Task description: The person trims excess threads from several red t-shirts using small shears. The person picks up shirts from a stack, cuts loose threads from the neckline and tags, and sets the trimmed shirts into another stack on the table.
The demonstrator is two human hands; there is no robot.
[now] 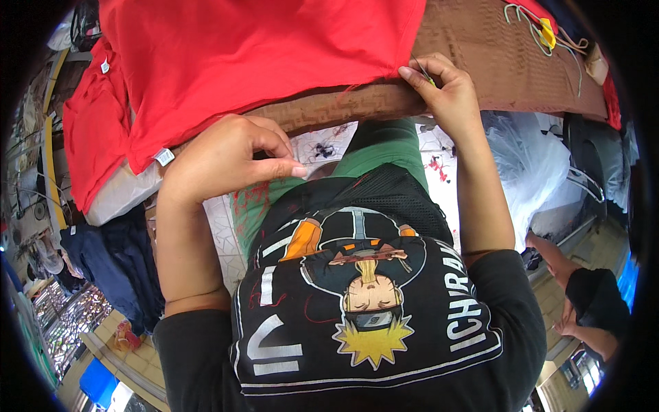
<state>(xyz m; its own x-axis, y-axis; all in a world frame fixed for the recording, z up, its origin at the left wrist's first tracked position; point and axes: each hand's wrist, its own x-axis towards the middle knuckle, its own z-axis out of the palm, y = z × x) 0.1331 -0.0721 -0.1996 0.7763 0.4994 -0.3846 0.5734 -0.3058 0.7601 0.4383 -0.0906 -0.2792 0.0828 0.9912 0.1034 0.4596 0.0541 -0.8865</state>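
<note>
A large red cloth garment [274, 48] spreads over the brown-covered surface before me, its lower edge running between my hands. My right hand [449, 93] is closed at the garment's right corner, thumb and forefinger at the hem. In its fingers are small thread snips [431, 79], mostly hidden, with a thin dark blade and a yellow-green part showing. Below the hem, above my lap, my left hand [230, 151] is closed in a pinch, thumb against the curled forefinger. Whatever it may pinch is too small to make out.
Another red garment [96, 123] hangs at the left, above dark blue clothing [117, 261]. Yellow and pale cords [547, 34] lie at the far right of the brown cover [508, 75]. A clear plastic bag [525, 165] stands right; thread scraps [437, 168] litter the floor. Another person [594, 295] sits at lower right.
</note>
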